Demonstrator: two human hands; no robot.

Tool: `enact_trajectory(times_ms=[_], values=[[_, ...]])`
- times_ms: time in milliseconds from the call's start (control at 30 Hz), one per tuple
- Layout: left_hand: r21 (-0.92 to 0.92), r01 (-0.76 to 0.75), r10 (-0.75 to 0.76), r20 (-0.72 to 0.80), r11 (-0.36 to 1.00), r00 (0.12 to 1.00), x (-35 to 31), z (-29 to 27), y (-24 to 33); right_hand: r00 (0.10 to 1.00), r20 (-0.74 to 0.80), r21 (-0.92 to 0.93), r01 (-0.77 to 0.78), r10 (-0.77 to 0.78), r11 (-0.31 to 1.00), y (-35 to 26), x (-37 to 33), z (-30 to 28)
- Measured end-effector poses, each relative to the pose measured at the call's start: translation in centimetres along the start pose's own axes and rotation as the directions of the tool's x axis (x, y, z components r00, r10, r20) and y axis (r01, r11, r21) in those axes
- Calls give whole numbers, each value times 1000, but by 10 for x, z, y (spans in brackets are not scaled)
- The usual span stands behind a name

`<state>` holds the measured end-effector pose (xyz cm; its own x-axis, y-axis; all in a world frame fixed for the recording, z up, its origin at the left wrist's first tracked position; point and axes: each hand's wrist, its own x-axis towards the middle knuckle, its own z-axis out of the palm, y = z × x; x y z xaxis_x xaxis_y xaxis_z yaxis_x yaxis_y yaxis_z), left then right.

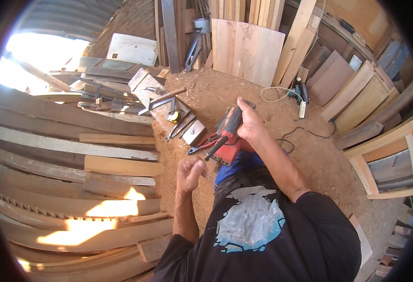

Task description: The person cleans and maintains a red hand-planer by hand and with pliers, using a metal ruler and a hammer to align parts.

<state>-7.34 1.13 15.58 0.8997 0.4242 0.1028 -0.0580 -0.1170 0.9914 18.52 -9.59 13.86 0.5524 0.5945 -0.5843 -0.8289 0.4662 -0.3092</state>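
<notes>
Head view, looking down on the work. The right hand [252,123] is wrapped round the black handle [234,122] of a red power tool [228,153], which lies tilted in front of the body, over blue cloth [244,163]. The left hand [192,173], apart from the tool and just beside its lower end, is curled into a loose fist; a small object could be hidden inside it. Good handling calls for a firm right-hand grip, left fingers well away from the working face, and the power off during any adjustment. The dark cord [309,130] on the floor is best kept clear of the feet.

Materials: moulded, boxy red casing; smooth black handle; dry, crumbly sawdust over the ground [183,171]. Beyond the tool lie red-handled pliers [193,150], a pale rectangular wood block [194,133] with dark marks, and a rounded yellow tape measure [173,116]. Long, flat planks [75,140] fill the left; a broad, straight-grained panel [247,52] leans behind.
</notes>
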Motion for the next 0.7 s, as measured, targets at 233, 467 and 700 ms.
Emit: enact_trajectory(times_ms=[233, 467, 700], values=[[184, 116, -96, -112, 976, 989, -4, 27, -12, 1000, -6, -9, -3, 3, 1000, 14, -2, 7], [734, -167, 191, 52, 658, 980, 28, 25, -7, 998, -1, 9, -62, 62, 998, 18, -2, 15], [763, -153, 50, 156, 628, 986, 42, 18, -6, 1000, 12, 12, -4, 4, 1000, 16, 11, 6]])
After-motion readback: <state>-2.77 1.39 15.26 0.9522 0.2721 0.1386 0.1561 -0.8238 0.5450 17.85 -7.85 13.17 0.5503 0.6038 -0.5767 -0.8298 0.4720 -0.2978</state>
